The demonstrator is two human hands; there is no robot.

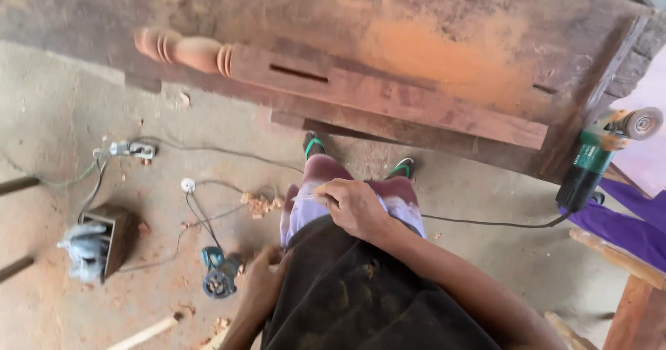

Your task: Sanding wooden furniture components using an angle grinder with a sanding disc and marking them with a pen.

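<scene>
Dark, dust-flecked shirt cloth fills the near view, and the right hand (pixel 354 208) lies curled, fingers together, on the pale shorts (pixel 305 211) at the thigh, while the left hand (pixel 260 280) hangs half hidden, so I cannot tell its grip. Ahead, a broad, rough surface (pixel 430 38) dusted with orange sawdust carries a squared red-brown post with a turned end (pixel 333 86) and a slot, well apart from both hands; a green angle grinder (pixel 596 156) sits at its right edge.

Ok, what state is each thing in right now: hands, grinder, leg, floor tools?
right hand: on thigh, pinching shorts fabric
left hand: down at the side, holding nothing visible
angle grinder: lying at the workbench end, corded, unheld
turned wooden leg: flat on bench
small power tool: on floor, unheld
</scene>
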